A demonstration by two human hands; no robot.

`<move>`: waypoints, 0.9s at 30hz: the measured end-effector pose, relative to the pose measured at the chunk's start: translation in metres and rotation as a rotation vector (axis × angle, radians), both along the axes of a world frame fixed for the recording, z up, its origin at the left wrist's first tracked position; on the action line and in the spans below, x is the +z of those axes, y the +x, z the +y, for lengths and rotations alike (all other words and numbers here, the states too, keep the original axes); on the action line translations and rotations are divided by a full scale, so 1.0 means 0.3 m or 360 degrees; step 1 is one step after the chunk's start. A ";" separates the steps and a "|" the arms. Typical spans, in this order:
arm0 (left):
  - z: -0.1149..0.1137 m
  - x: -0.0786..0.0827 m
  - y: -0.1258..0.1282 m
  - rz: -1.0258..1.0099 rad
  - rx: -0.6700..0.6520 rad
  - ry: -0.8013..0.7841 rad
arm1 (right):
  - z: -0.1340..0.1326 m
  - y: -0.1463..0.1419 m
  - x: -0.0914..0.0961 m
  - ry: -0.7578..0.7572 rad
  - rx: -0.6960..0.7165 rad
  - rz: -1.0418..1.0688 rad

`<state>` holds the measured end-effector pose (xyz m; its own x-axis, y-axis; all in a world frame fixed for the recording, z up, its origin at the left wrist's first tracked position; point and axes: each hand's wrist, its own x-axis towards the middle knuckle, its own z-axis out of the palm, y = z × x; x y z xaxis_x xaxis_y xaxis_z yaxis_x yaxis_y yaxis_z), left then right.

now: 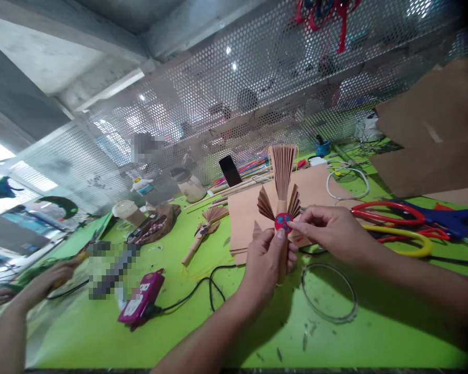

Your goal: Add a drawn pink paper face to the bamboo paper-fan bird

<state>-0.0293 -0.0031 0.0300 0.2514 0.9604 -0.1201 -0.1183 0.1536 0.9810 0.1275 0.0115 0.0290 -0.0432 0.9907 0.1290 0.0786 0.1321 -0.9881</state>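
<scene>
My left hand (267, 259) is wrapped round the lower stem of a brown paper craft figure (283, 176), its thumb at the bottom of a round red disc (283, 222) with blue spots. A tall pleated fan rises from the figure's top, and smaller pleated pieces spread at both sides. From the right, my right hand (331, 228) pinches at the disc's right edge; its fingertips partly hide the contact. Behind the figure lies a stack of brown paper sheets (245, 213). A similar paper figure (200, 234) rests on the green table to the left.
Red-handled scissors (389, 212), a yellow-handled pair (416, 244) and a blue glue gun (440, 218) lie right. A wire ring (329, 293) is near my right forearm. A purple power strip (144, 296) trails black cable. Another person's hand (62, 272) is at far left.
</scene>
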 end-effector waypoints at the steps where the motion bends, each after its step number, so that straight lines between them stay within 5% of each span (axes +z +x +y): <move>1: -0.001 0.002 0.000 0.0005 0.0005 0.0015 | -0.001 0.000 0.004 0.0015 -0.0007 0.0001; 8: 0.002 -0.004 -0.009 0.0085 0.0015 0.0193 | -0.011 0.004 0.000 0.0043 -0.0028 -0.0030; 27: -0.003 -0.005 -0.023 0.0042 0.0015 0.0073 | -0.018 -0.005 -0.022 -0.0027 -0.0032 -0.0125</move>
